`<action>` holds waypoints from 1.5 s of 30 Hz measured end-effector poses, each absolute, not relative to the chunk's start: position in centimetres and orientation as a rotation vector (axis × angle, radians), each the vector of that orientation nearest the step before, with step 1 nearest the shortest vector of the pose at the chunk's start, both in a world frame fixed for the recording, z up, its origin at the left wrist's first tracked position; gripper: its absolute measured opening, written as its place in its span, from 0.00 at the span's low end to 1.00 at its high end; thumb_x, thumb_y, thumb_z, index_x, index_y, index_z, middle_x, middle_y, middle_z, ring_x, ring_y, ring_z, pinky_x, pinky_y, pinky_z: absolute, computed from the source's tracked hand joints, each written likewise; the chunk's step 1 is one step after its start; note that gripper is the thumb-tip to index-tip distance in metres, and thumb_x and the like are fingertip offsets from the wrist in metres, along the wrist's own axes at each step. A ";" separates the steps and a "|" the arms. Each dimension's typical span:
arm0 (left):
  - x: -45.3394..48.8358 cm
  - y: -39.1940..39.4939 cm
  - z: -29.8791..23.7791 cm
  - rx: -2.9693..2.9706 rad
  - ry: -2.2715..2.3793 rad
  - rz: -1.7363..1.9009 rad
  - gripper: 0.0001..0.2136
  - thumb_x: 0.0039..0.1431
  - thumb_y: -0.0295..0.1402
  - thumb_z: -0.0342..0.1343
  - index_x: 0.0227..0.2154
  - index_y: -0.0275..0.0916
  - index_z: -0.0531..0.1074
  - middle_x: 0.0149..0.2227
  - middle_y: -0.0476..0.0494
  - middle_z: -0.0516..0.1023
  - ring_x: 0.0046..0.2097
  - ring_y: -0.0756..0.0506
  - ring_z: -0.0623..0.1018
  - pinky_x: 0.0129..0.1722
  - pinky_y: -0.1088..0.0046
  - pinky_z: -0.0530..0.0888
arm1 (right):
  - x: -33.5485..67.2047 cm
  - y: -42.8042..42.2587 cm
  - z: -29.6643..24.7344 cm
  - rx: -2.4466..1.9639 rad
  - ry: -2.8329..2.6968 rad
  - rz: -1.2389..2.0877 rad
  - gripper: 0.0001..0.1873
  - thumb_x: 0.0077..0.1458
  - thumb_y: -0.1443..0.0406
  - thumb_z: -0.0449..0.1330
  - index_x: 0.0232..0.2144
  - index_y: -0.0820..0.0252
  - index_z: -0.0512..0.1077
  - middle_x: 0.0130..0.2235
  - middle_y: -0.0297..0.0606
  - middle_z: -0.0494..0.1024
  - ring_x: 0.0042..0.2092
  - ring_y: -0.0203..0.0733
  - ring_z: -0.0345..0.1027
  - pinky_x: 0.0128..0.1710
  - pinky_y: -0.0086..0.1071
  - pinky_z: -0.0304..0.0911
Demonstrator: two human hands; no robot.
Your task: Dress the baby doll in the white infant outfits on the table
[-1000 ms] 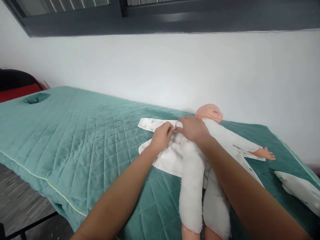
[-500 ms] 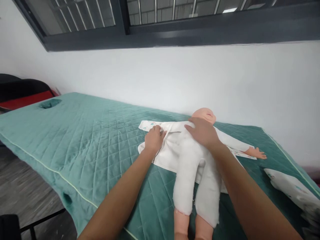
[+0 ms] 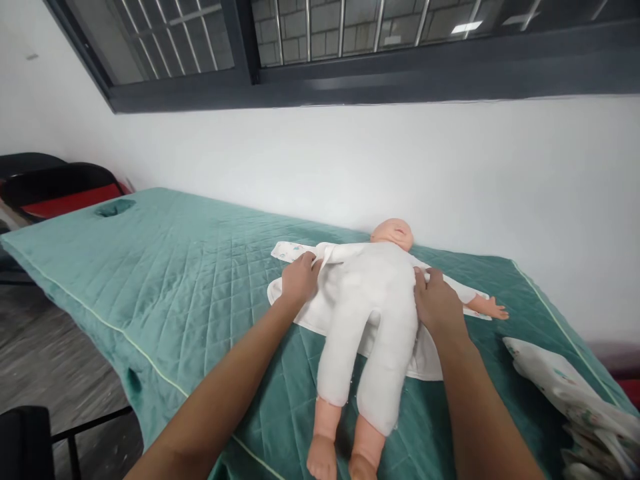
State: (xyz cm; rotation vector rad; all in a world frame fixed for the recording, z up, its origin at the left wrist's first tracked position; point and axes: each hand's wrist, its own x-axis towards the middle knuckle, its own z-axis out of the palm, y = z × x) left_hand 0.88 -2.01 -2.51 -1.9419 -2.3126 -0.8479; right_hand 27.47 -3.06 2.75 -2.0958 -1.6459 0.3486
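A baby doll (image 3: pixel 373 287) with a white cloth body lies on its back, head toward the wall and bare feet toward me. Beneath it spreads an open white baby shirt (image 3: pixel 313 313) with a small coloured print on its inner side. My left hand (image 3: pixel 300 279) pinches the shirt's edge at the left of the doll's chest. On the other side, my right hand (image 3: pixel 437 300) has its fingers closed at the shirt's edge by the doll's flank. The doll's arm on the right lies in a sleeve, with its hand (image 3: pixel 490 307) poking out; the other arm is covered.
A green quilted cover (image 3: pixel 165 280) lies over the bed. Printed white clothing (image 3: pixel 565 380) is heaped at the right. Behind runs a white wall (image 3: pixel 240 160) below a barred window (image 3: pixel 340 33). A black and red chair (image 3: pixel 70 190) stands at the far left.
My right hand has moved from the doll's chest down to its right-hand side and closed at the shirt edge. My left hand keeps its hold. The view has shifted slightly.
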 end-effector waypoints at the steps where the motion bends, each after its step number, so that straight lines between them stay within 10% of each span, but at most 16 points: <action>1: 1.1 -2.0 -2.5 -1.950 -2.269 -0.918 0.11 0.69 0.40 0.47 0.42 0.41 0.72 0.44 0.39 0.80 0.46 0.40 0.78 0.41 0.68 0.68 | 27.3 -3.1 2.8 -2.093 -1.647 0.392 0.29 0.67 0.54 0.40 0.59 0.68 0.62 0.51 0.63 0.76 0.54 0.66 0.71 0.52 0.52 0.62; 10: 4.3 0.4 0.8 -2.106 -2.432 -1.213 0.14 0.67 0.39 0.48 0.41 0.38 0.76 0.41 0.41 0.82 0.43 0.41 0.78 0.42 0.69 0.69 | 26.4 -3.0 0.9 -1.739 -1.360 0.737 0.39 0.63 0.44 0.45 0.68 0.61 0.54 0.65 0.53 0.65 0.65 0.58 0.60 0.65 0.49 0.53; 24: 8.2 0.3 5.9 -2.312 -2.084 -0.732 0.16 0.70 0.36 0.42 0.40 0.39 0.76 0.41 0.39 0.82 0.42 0.42 0.80 0.38 0.69 0.70 | 23.1 -2.8 -1.1 -1.422 -1.396 1.068 0.50 0.58 0.38 0.48 0.72 0.56 0.39 0.74 0.39 0.39 0.74 0.45 0.35 0.72 0.42 0.37; 34: 10.0 -1.9 6.9 -2.312 -2.098 -0.518 0.15 0.68 0.34 0.44 0.44 0.36 0.75 0.43 0.36 0.82 0.45 0.38 0.80 0.42 0.64 0.73 | 24.3 -1.8 -1.9 -1.341 -1.382 1.127 0.52 0.55 0.38 0.53 0.71 0.55 0.40 0.73 0.41 0.46 0.72 0.46 0.42 0.71 0.42 0.42; 45: 4.4 -9.9 3.7 -2.357 -1.937 -1.318 0.09 0.67 0.34 0.48 0.41 0.42 0.74 0.40 0.47 0.79 0.40 0.46 0.77 0.42 0.68 0.72 | 24.6 -0.6 -2.6 -1.307 -1.226 1.144 0.51 0.52 0.39 0.59 0.69 0.51 0.47 0.71 0.41 0.53 0.72 0.46 0.42 0.70 0.40 0.46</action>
